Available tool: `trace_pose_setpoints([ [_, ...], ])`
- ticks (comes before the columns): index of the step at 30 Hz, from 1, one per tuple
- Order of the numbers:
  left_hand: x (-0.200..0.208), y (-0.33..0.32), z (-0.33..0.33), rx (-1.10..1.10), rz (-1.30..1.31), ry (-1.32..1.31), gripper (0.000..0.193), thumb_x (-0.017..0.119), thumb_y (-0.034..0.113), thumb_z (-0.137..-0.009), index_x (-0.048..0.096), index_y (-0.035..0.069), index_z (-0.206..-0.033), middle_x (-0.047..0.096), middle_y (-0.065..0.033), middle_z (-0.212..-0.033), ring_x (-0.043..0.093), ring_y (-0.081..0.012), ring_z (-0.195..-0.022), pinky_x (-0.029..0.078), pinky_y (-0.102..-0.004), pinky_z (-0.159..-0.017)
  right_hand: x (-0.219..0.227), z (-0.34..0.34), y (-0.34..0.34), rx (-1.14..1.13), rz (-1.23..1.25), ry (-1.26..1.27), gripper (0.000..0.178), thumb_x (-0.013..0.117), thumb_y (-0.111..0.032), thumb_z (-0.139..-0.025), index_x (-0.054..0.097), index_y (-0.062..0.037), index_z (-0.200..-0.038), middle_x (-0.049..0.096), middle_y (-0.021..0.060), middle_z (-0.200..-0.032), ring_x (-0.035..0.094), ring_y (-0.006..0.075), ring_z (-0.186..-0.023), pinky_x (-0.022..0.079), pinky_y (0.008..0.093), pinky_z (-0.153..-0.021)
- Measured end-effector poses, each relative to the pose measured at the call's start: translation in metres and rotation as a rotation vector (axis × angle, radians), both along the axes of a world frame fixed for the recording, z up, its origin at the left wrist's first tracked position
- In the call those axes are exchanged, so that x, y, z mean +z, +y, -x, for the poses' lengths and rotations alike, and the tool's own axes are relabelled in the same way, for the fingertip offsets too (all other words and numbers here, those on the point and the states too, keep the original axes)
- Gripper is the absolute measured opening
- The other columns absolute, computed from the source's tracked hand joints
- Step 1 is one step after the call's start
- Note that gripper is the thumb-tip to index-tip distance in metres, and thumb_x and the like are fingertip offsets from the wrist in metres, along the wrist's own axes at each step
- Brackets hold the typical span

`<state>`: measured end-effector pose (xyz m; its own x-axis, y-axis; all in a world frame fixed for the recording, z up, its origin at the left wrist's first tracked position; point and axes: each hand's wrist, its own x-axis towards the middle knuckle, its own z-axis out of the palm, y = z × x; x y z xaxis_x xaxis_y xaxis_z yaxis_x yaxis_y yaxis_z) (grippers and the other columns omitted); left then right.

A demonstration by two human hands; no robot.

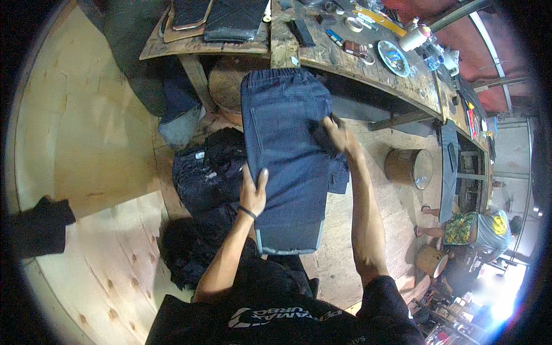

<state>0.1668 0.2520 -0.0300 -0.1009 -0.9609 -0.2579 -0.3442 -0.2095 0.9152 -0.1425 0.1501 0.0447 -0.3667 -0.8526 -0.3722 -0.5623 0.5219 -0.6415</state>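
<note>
A folded pair of dark blue denim trousers lies in front of me, its gathered elastic waistband at the far end and paler edging around the near end. My left hand grips the left side, with the thumb on top and the other fingers partly hidden. At the right edge, my right hand is bent around a dark, blurred thing against the denim; motion smear hides what it is. A heap of black clothing sits just left of the trousers.
Ahead stands a wooden workbench with folded dark garments, tape rolls, a thread cone and a blue dish. A round wooden drum is to the right. Another person sits farther right. Plywood rises at left.
</note>
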Motion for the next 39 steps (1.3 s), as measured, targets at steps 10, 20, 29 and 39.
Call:
trace_pose_setpoints([
  [10,0.016,0.199,-0.060,-0.105,-0.301,-0.160,0.085,0.061,0.048,-0.106,0.030,-0.010,-0.158,0.049,-0.0386,-0.152,0.052,-0.0509,-0.139,0.042,-0.0508,-0.115,0.037,-0.083,0.287,0.218,-0.318,0.069,0.091,0.075,-0.058,-0.088,0.053,0.0083,-0.146,0.075,0.0331,-0.100,0.075,0.0490,-0.098,0.060,0.0556,-0.085],
  [20,0.104,0.026,-0.114,-0.167,0.328,-0.629,0.041,0.061,0.037,-0.105,0.070,0.006,-0.131,0.059,-0.0222,-0.145,0.054,-0.0442,-0.135,0.042,-0.0565,-0.112,0.066,-0.165,0.208,0.292,-0.041,-0.058,0.095,0.079,-0.053,-0.089,0.037,-0.0204,-0.168,0.001,0.0514,-0.163,0.059,0.0611,-0.126,0.058,0.0536,-0.100],
  [29,0.072,-0.081,0.039,-0.834,0.601,-0.690,0.106,0.065,0.078,-0.084,0.025,0.032,-0.171,0.027,-0.0214,-0.174,0.014,-0.0415,-0.164,0.002,-0.0838,-0.120,0.059,-0.095,0.187,-0.212,0.345,0.092,0.066,0.083,-0.039,-0.092,0.065,0.0027,-0.140,0.059,0.0323,-0.139,0.059,0.0470,-0.130,0.051,0.0495,-0.108],
  [39,0.051,-0.262,0.124,-0.891,1.204,-0.608,0.084,0.064,0.076,-0.089,0.054,0.029,-0.158,0.026,-0.0127,-0.176,0.016,-0.0321,-0.165,0.008,-0.0671,-0.131,0.029,-0.180,0.142,0.464,0.318,0.315,0.079,0.089,-0.025,-0.084,0.055,0.0023,-0.150,0.060,0.0206,-0.114,0.057,0.0377,-0.099,0.051,0.0482,-0.092],
])
